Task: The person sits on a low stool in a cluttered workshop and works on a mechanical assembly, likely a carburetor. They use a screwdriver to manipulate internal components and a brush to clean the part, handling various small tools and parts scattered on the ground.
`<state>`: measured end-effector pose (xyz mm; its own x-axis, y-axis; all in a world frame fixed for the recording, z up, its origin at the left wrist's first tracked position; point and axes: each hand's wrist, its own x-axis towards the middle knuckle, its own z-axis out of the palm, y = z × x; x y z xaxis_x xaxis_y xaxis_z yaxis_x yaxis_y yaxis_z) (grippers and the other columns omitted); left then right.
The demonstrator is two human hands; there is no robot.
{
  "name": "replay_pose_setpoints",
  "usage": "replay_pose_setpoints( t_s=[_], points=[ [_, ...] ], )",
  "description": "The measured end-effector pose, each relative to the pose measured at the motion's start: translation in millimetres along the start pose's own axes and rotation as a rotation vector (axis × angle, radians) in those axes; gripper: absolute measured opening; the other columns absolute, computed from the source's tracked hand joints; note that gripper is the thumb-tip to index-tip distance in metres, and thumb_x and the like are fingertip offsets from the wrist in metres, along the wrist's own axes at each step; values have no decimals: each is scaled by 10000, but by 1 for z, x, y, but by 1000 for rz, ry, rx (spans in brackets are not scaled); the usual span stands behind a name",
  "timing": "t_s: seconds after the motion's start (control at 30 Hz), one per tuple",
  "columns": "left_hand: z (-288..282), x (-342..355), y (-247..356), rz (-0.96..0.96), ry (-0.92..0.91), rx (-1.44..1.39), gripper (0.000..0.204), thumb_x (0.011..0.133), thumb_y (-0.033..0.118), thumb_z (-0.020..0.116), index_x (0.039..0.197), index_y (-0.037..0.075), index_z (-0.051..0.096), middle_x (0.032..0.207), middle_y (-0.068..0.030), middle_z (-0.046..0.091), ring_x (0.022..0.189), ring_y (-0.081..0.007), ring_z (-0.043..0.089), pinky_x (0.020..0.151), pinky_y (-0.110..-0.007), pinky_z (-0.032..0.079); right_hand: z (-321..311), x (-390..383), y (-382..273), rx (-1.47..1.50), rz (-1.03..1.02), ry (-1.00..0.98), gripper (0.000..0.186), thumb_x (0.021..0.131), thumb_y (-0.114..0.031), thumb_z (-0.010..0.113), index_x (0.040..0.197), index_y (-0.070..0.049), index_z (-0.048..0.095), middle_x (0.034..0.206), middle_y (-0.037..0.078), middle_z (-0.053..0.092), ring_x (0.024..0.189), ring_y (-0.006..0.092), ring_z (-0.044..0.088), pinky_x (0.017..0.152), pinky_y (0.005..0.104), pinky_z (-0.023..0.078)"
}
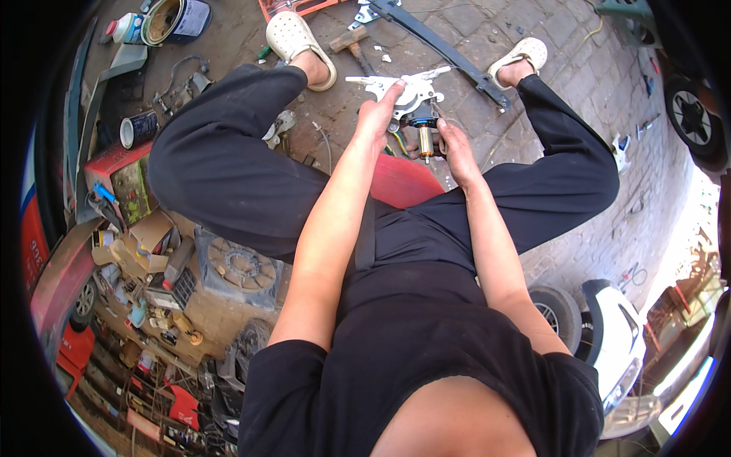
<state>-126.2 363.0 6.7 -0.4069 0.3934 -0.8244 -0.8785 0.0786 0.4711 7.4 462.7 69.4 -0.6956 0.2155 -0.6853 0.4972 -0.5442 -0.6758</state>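
Between my knees I hold a silver-white cast metal housing (412, 92) with long arms on its sides. My left hand (373, 118) is closed on its left part, thumb pressed on top. From its near side sticks an electric motor armature (425, 139), copper and silver in colour with a shaft tip, below a dark ring. My right hand (459, 154) is closed at the right of the armature, fingertips against the motor; part of its grip is hidden. Coloured wires (400, 141) show under the housing. A hammer (352, 44) lies on the ground just beyond.
A long dark metal bar (442, 49) lies beyond my hands, beside an orange-red case (301, 6). Open cans (139, 129), a red box (114, 167) and scattered parts crowd the left. A red seat (407, 183) is under me. Car wheels (691, 114) and a white bumper (615, 335) stand right.
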Motion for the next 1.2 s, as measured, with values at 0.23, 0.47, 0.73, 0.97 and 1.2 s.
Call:
replay_pose_setpoints(
  t_s=[0.23, 0.47, 0.73, 0.97, 1.2],
  points=[
    [-4, 9, -8, 51, 94, 57, 541, 784, 348, 712, 1085, -76, 562, 994, -111, 638, 835, -181, 624, 704, -305, 492, -1, 6, 2, -475, -171, 389, 331, 859, -235, 616, 998, 64, 584, 751, 116, 660, 646, 167, 637, 594, 289, 492],
    [0, 4, -5, 54, 103, 116, 485, 797, 358, 697, 1022, -61, 601, 921, -109, 649, 779, -166, 616, 613, -294, 486, -4, 4, 2, -583, -292, 506, 292, 870, -224, 619, 957, 56, 610, 615, 46, 592, 544, 88, 579, 487, 241, 441],
    [9, -16, 12, -15, -76, -60, 521, 801, 407, 682, 1067, -29, 577, 958, -90, 637, 792, -172, 604, 606, -319, 484, -10, -2, -13, -139, -205, 469, 328, 908, -295, 572, 952, 25, 625, 636, 10, 561, 497, 51, 481, 457, 192, 364],
    [16, -21, 13, 102, -131, -158, 493, 806, 393, 682, 1098, 14, 563, 962, -70, 640, 839, -169, 612, 629, -307, 485, -12, 0, -17, 10, -200, 420, 402, 882, -375, 595, 993, 12, 590, 698, 24, 571, 581, 65, 504, 524, 211, 402],
    [18, -24, 14, 325, -143, -86, 330, 801, 200, 711, 1057, 28, 594, 974, -48, 646, 867, -126, 609, 744, -261, 476, -6, 3, -7, 87, -97, 421, 462, 866, -409, 604, 1061, 8, 567, 830, 40, 591, 685, 98, 551, 624, 236, 449]
  ],
)
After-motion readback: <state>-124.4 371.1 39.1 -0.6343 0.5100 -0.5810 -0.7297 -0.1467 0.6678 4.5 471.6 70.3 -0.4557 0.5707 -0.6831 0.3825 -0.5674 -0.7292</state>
